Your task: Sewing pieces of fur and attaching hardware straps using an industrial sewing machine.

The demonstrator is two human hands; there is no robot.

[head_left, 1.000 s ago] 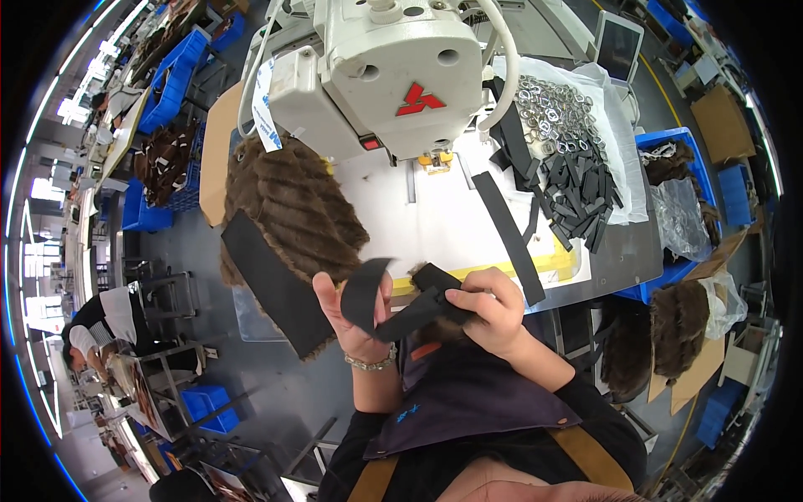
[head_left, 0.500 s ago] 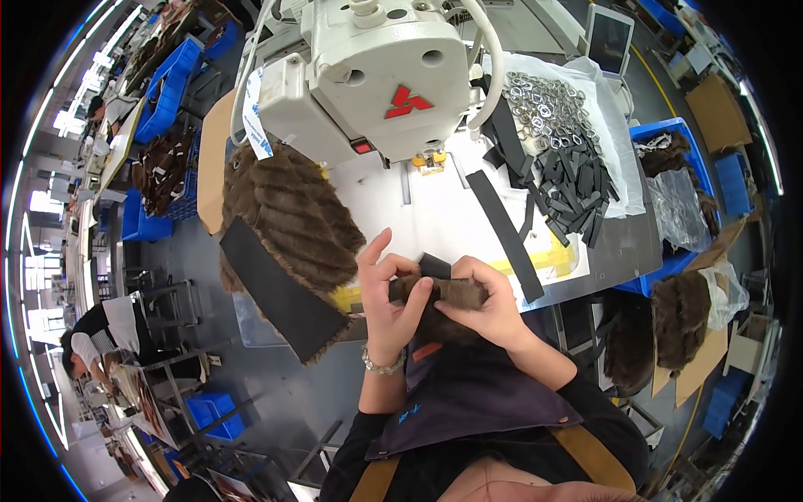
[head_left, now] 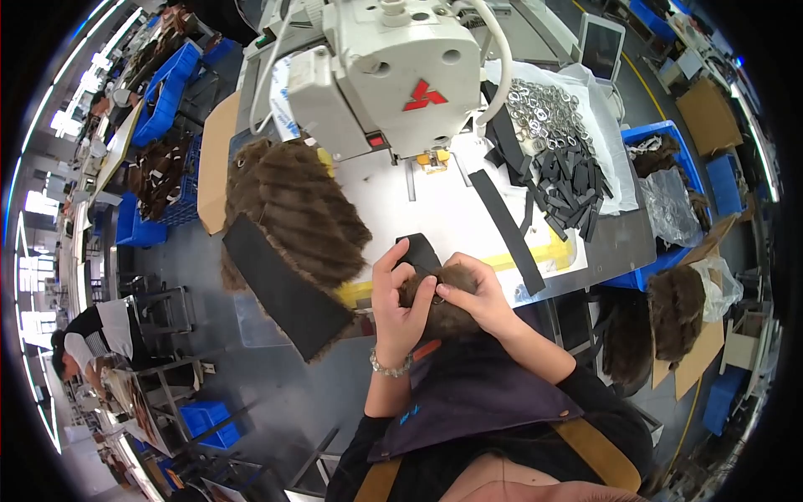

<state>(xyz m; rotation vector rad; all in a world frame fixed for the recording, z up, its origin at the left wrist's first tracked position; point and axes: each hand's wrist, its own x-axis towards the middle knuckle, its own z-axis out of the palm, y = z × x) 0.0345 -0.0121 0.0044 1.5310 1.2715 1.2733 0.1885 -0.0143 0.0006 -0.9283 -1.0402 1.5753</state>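
**Both hands closed on a small fur piece at the worktop's near edge**

Head view: The left hand (head_left: 400, 303) and the right hand (head_left: 477, 297) meet just over the near edge of the worktop (head_left: 435, 213), in front of the sewing machine (head_left: 393, 71). Between them sits a small brown fur piece (head_left: 435, 293) with a black strap (head_left: 421, 251) rising from its far side. The left fingers (head_left: 393, 263) curl around the piece's left side and over the strap's base; the right fingers (head_left: 452, 289) press on its top and right side. Both sets of fingers are closed on the fur piece, which lies wedged between the two palms, partly hidden by them.

At the worktop's left edge a large brown fur pelt (head_left: 293, 209) hangs over, with a black lining panel (head_left: 284, 284) drooping off the near left corner. A long black strip (head_left: 506, 230) lies flat toward the right side. At the far right corner sit a heap of black strap pieces (head_left: 569, 180) and a pile of metal rings (head_left: 544, 109).
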